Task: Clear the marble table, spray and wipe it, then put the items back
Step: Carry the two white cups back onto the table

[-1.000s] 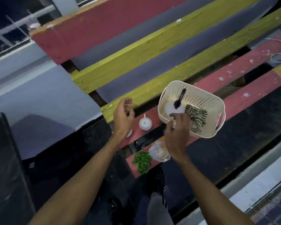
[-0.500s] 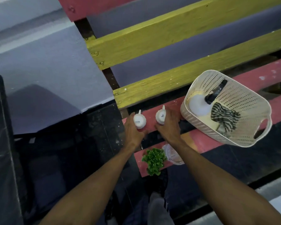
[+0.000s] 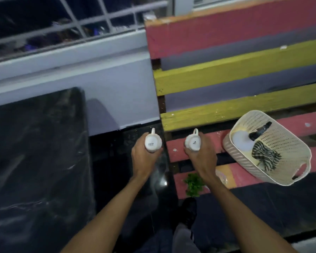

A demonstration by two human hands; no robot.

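My left hand [image 3: 144, 157] grips a small white cup [image 3: 152, 142], held upside down with its base and printed mark facing me, above the dark floor gap. In my right hand [image 3: 202, 156] is a second white cup [image 3: 193, 141], also inverted, over the red bench slat [image 3: 175, 148]. The black marble table [image 3: 36, 161] lies at the left. A cream perforated basket [image 3: 288, 143] on the bench holds a white spray bottle [image 3: 242, 141] with a black nozzle and a striped cloth [image 3: 264, 156]. A small green plant [image 3: 193, 185] sits on the near slat, partly behind my right forearm.
A red and yellow slatted bench back [image 3: 244, 57] rises behind the seat. A pale low wall [image 3: 98, 73] with a window grille runs behind the table. A clear plastic item [image 3: 222, 177] peeks out beside my right arm. My dark shoe [image 3: 189, 210] is on the floor below.
Both hands have lifted the two white cups off the bench slat and moved left, the left cup past the bench edge. The camera has swung left, bringing the marble table into view.
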